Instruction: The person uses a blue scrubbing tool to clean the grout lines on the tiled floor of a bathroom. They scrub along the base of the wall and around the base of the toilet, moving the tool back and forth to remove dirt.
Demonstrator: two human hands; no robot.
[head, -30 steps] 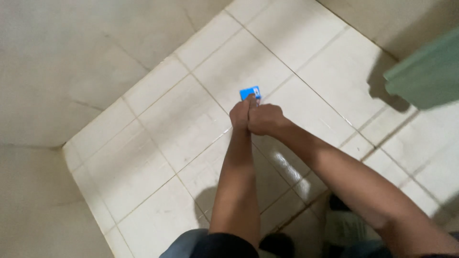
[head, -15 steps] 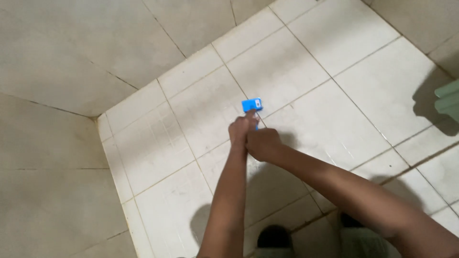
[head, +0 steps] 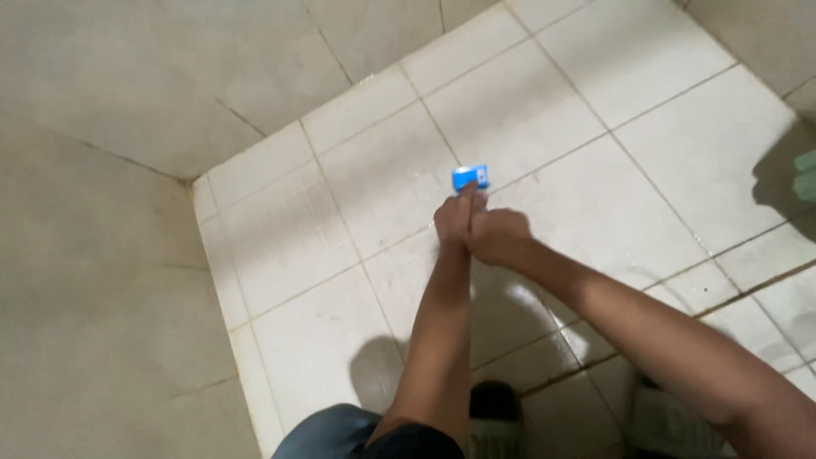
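Blue packet point(head: 470, 177) sits pinched at the fingertips of the left hand point(head: 453, 221), held out over the white tiled floor point(head: 595, 93) near the corner. Right hand point(head: 495, 236) is closed into a fist, pressed against the left; whether it grips the packet too, I cannot tell.

Floor point(head: 595, 93): pale ceramic tiles w/ grey grout, smooth, semi-gloss, wet sheen in spots. Walls point(head: 93, 280): beige, matt, smooth, faint cracks/seams. Small blue packet point(head: 470, 177): glossy, looks like plastic or coated paper, can't tell which. Shoes point(head: 495, 416): dark, matt, prob. rubber.
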